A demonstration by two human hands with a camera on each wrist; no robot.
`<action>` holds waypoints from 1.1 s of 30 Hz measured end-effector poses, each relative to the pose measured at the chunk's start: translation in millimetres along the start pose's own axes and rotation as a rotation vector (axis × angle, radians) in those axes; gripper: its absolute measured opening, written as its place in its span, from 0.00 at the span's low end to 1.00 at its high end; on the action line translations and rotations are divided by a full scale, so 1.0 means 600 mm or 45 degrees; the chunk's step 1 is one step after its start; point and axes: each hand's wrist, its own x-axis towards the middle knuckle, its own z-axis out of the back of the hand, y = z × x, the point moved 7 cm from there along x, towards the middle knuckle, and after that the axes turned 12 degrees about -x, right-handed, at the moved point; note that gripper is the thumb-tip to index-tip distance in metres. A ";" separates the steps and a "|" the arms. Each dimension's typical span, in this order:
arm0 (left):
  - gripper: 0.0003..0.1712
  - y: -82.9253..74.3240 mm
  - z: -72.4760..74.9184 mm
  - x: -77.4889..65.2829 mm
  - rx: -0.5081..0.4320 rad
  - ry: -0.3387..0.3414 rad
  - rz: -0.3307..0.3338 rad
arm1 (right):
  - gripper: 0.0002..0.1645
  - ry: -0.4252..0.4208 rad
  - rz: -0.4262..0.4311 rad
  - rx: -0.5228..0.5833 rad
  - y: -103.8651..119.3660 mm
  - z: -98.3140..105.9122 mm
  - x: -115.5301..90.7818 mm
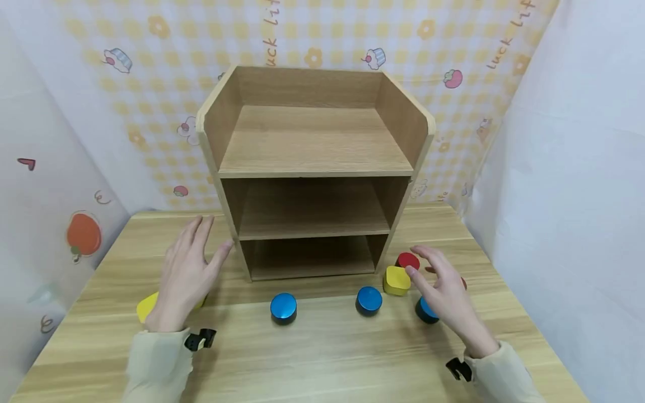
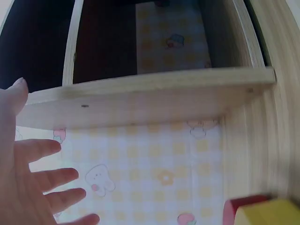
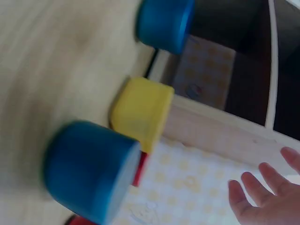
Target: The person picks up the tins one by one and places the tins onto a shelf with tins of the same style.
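Observation:
My left hand [image 1: 182,274] is held out beside the left side of the wooden shelf unit [image 1: 314,173], fingers extended and thumb apart. It partly hides a yellow block [image 1: 146,307] beneath it. In the left wrist view the spread fingers [image 2: 55,178] hold nothing. On the other side, my right hand [image 1: 448,294] hovers over a group of blocks, its fingers loosely bent around nothing. Nearest it are a yellow rounded block [image 1: 397,281], a red round block [image 1: 408,261] and a blue cylinder [image 1: 427,311], which the hand partly covers.
Two more blue cylinders, one left [image 1: 283,308] and one right [image 1: 369,300], stand on the wooden table [image 1: 322,358] before the shelf unit. Another red piece [image 1: 464,284] shows behind the right hand. A checked cloth [image 1: 312,33] hangs behind, with a white cloth [image 1: 564,184] on the right.

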 end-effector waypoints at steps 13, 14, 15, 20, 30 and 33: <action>0.25 -0.016 -0.012 0.031 -0.535 -0.349 -0.183 | 0.24 0.110 0.240 0.053 0.093 -0.097 -0.021; 0.23 -0.017 -0.013 0.033 -0.569 -0.373 -0.179 | 0.24 0.115 0.272 0.047 0.103 -0.106 -0.021; 0.23 -0.017 -0.014 0.034 -0.602 -0.399 -0.172 | 0.24 0.117 0.304 0.045 0.113 -0.114 -0.021; 0.23 -0.020 -0.019 0.039 -0.719 -0.479 -0.135 | 0.22 0.134 0.409 0.063 0.157 -0.149 -0.016; 0.21 -0.016 -0.018 0.046 -0.793 -0.562 -0.085 | 0.23 0.325 0.383 0.137 0.204 -0.205 0.002; 0.21 -0.014 -0.017 0.047 -0.818 -0.565 -0.084 | 0.24 0.397 0.349 0.147 0.211 -0.223 0.006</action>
